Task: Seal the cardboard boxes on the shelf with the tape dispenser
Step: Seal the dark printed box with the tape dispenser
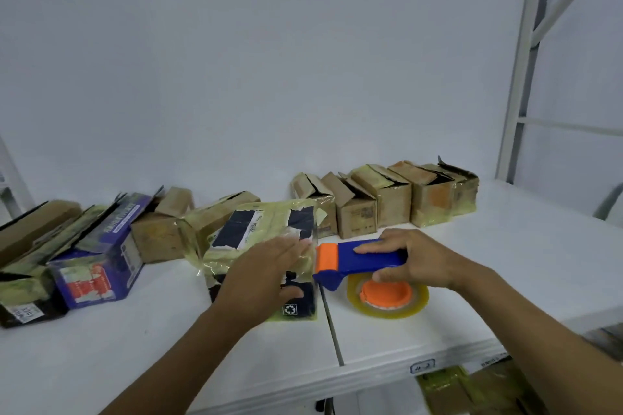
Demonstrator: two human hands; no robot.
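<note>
The left hand (266, 266) lies flat, fingers (292, 245) straight, on the front box (249, 222), probably to pin it to the shelf (505, 246). The right hand (421, 259) grips the dispenser (357, 258) at the box's right edge, ready to tape. Open boxes (391, 199) wait behind.

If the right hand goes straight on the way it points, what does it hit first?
Probably the tape-wrapped box, at its right edge: the orange end of the tape dispenser in the right hand is almost there, beside the fingertips of the left hand. Depth is unclear.
</note>
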